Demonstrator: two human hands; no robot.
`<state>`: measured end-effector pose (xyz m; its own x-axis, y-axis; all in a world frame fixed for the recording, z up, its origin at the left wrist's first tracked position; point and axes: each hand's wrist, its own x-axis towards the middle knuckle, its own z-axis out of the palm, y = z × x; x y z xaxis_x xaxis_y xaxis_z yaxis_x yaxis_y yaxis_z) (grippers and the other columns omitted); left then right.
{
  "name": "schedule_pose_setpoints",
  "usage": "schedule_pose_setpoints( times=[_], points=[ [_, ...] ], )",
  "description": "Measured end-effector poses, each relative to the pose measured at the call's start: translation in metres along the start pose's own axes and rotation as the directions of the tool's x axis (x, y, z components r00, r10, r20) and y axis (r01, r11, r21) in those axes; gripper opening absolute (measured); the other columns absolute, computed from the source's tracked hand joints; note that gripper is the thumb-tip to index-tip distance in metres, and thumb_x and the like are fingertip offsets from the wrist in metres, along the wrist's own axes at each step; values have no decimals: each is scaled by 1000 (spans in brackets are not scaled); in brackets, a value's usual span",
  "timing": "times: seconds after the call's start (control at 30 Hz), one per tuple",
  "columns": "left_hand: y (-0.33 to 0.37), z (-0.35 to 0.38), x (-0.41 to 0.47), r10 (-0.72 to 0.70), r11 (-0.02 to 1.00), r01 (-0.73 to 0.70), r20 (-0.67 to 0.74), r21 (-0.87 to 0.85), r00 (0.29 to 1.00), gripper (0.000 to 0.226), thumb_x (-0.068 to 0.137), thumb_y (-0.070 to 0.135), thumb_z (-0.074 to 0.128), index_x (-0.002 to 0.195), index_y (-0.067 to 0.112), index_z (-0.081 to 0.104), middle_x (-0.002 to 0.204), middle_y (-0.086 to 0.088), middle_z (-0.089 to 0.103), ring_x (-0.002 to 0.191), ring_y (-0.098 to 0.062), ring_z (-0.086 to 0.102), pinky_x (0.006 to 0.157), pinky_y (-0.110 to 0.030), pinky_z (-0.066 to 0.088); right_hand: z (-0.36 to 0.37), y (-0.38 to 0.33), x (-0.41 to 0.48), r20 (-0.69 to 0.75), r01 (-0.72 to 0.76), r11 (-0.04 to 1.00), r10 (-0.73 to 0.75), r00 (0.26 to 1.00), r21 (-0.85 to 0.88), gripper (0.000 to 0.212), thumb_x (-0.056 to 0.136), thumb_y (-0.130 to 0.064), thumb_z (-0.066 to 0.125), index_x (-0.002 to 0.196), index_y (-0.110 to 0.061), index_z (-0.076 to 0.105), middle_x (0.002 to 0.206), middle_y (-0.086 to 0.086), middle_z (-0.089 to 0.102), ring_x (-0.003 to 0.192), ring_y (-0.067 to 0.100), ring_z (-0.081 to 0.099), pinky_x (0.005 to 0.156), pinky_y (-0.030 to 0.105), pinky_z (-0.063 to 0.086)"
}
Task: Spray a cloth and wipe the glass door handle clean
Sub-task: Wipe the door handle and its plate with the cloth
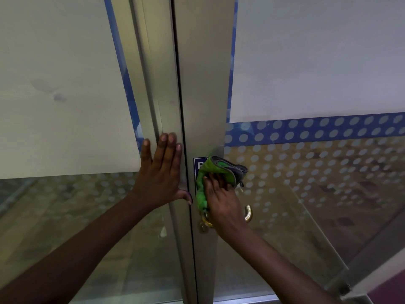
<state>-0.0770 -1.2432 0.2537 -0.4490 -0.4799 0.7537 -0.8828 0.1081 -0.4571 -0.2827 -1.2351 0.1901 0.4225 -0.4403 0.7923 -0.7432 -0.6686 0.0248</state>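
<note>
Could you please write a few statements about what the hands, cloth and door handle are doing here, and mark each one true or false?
1. The right hand holds a green and grey cloth against the door frame just above the handle. True.
2. The left hand grips a spray bottle. False: it lies flat and open on the metal frame of the left door, with no bottle in view.
3. The door handle is brass-coloured and partly hidden behind the right hand. True.
4. The cloth is red. False: it is green with a grey side.
5. A band of pale dots runs across the right glass pane. True.
</note>
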Motion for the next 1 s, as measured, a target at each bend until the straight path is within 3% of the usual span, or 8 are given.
schedule_pose_setpoints(
  times=[0.27, 0.43, 0.53, 0.6, 0.7, 0.77, 0.87, 1.0],
  points=[
    [1, -4, 0, -10, 1000, 11, 21, -18, 1000, 145, 62, 101, 34, 153, -6, 0, 163, -23, -17, 152, -38, -11, 120, -62, -8, -24, 14, -16, 99, 11, 1000, -10, 995, -15, 44, 67, 3, 75, 111, 7, 68, 108, 22, 71, 92, 31, 72, 79, 45, 58],
    [3, -4, 0, -25, 999, 26, 44, -42, 999, 151, 55, 102, 44, 154, -3, -3, 163, -20, -19, 152, -37, -14, 120, -60, -9, -52, 10, -11, 259, -320, 915, 255, 931, 248, 50, 67, 3, 72, 116, -5, 67, 107, 14, 72, 93, 30, 70, 76, 29, 54],
    [9, -3, -13, 5, 996, 0, 64, -84, 998, 152, 54, 100, 49, 155, 1, -5, 163, -20, -20, 151, -39, -15, 121, -61, -6, -62, 5, -11, 225, -617, 617, 594, 772, 487, 41, 82, 9, 63, 116, -13, 68, 105, 10, 73, 93, 16, 67, 78, 12, 46],
    [15, -1, -26, 32, 996, -22, 107, -92, 994, 155, 52, 99, 54, 155, 1, -6, 163, -21, -19, 151, -41, -15, 121, -61, -4, -67, -5, -12, 172, -651, 362, 776, 607, 667, 36, 84, 9, 64, 109, -16, 71, 99, 6, 73, 91, 9, 67, 87, 23, 53],
    [24, -1, -41, 35, 994, -16, 177, -107, 984, 158, 48, 97, 59, 155, -1, -5, 163, -23, -18, 150, -43, -15, 122, -59, -6, -63, -25, -17, 57, -659, 296, 887, 458, 692, 50, 82, 9, 67, 116, -28, 65, 100, -11, 71, 89, -9, 63, 83, 11, 48],
    [30, -1, -48, 48, 991, -20, 213, -133, 976, 159, 47, 95, 61, 154, -3, -5, 162, -25, -18, 150, -44, -15, 123, -56, -8, -56, -37, -21, -53, -644, 462, 834, 548, 610, 49, 82, 9, 63, 120, -22, 62, 103, -11, 68, 91, -5, 63, 80, 7, 43],
    [35, 3, -55, 46, 987, -6, 245, -159, 968, 160, 46, 91, 67, 154, -4, -4, 162, -26, -17, 150, -44, -15, 123, -54, -6, -37, -46, -29, -192, -451, 863, 494, 848, 228, 32, 84, 3, 58, 116, 0, 66, 114, 13, 69, 106, 24, 65, 91, 34, 50],
    [35, 15, -61, 67, 979, -25, 200, -202, 977, 131, 73, 85, 48, 153, -7, 2, 163, -26, -11, 152, -43, -9, 124, -53, -3, -2, -57, -32, -92, -349, 934, 342, 935, -78, 28, 75, 6, 71, 102, -2, 72, 105, 17, 72, 100, 30, 68, 100, 49, 45]
  ],
)
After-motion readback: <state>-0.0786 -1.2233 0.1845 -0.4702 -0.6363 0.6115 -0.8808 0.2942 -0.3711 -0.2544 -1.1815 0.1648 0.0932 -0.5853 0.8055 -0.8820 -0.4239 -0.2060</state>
